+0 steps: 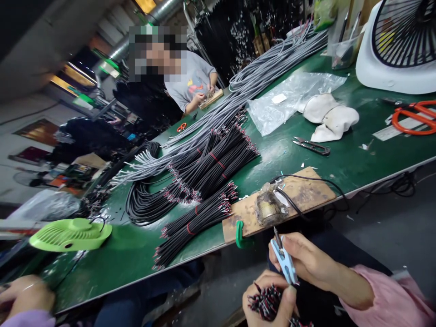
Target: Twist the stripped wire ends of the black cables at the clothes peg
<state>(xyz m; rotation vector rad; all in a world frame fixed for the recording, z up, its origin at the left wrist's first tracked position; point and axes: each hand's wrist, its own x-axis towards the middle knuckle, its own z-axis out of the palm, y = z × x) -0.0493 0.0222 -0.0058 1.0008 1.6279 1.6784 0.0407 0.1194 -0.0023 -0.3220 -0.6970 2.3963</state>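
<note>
Green bench (306,154) strewn with wire bundles (204,172) — right hand (306,261) pinching blue snips (285,263), left hand (269,299) clutching wire ends (264,302). Trimming stage; next cut demands aligned tips.

The table (299,150) is dark green. The snips (285,262) at lower centre have light blue handles, and the wire bundle (269,302) beneath them is black tipped with red and white. Black cable bundles (211,168) in mid-frame carry red bands and red-white ends; the long cables (259,72) above them are grey. At lower left the small fan (70,234) is lime green. At upper right the big fan (398,45) is white with a black grille, and the scissors (413,117) are orange. The sleeve (391,299) at lower right is pink.
</note>
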